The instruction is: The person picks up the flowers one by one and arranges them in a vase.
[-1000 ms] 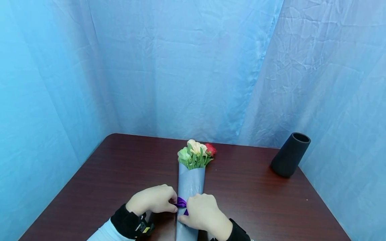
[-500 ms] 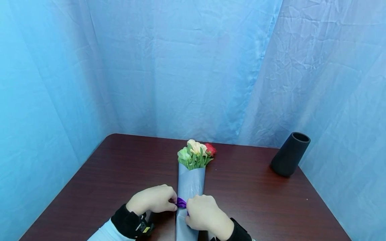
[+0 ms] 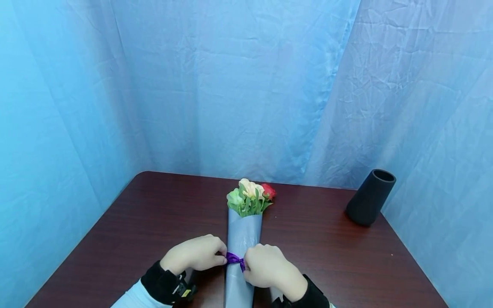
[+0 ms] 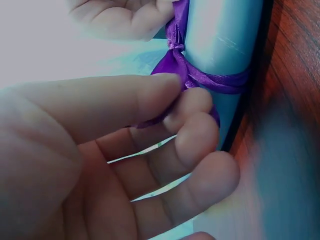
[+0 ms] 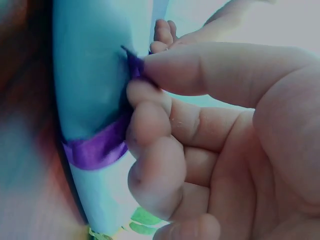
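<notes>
A bouquet lies on the table in the head view, its pale blue wrapping paper [image 3: 244, 233] rolled into a tube. Cream, green and red flowers [image 3: 250, 190] show at its far end. Round the lower part of the tube runs a purple satin ribbon [image 3: 234, 258], knotted in the left wrist view. My left hand [image 3: 198, 253], at the bouquet's left side, pinches the ribbon [image 4: 167, 67] between thumb and forefinger. On the other side, my right hand [image 3: 267, 265] pinches a ribbon end [image 5: 135, 64], whose tip pokes out past the thumb; the other fingers are curled beside the paper.
A black vase [image 3: 371, 197] stands at the right of the dark brown wooden table [image 3: 173, 205]. Light blue curtains [image 3: 239, 94] hang behind the table and along both sides. Both wrists wear black bands [image 3: 161, 283].
My right hand has moved slightly to the right, drawing the ribbon out so that more of it and its knot show. The left hand has hardly moved, and the bouquet stays in place.
</notes>
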Available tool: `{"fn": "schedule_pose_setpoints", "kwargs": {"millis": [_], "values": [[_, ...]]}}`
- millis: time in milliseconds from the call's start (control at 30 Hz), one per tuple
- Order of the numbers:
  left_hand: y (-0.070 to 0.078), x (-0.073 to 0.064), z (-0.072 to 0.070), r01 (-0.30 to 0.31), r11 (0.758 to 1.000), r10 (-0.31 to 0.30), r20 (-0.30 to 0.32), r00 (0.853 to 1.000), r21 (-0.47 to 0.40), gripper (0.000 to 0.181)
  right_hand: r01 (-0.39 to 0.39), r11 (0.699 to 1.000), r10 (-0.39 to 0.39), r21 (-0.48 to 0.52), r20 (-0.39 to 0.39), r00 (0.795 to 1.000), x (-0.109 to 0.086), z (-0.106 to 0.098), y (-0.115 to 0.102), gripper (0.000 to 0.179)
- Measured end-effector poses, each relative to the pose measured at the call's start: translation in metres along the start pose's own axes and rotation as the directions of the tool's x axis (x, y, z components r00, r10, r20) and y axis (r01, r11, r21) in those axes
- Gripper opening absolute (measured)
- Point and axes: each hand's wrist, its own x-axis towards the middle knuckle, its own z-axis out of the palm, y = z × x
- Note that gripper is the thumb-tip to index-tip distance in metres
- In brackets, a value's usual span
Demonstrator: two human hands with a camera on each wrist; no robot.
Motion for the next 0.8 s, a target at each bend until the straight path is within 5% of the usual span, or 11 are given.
{"fn": "schedule_pose_setpoints", "kwargs": {"millis": [367, 800], "values": [[-0.001, 0.002, -0.002, -0.023, 0.998, 0.021, -0.046, 0.999, -0.052, 0.033, 0.041, 0.992, -0.035, 0.123, -0.046, 0.998, 0.0, -0.014, 0.016, 0.036], [-0.003, 0.006, -0.005, -0.099, 0.993, 0.09, -0.133, 0.987, -0.064, 0.033, 0.191, 0.954, -0.163, 0.233, -0.132, 0.978, 0.01, -0.016, 0.027, 0.008]]}}
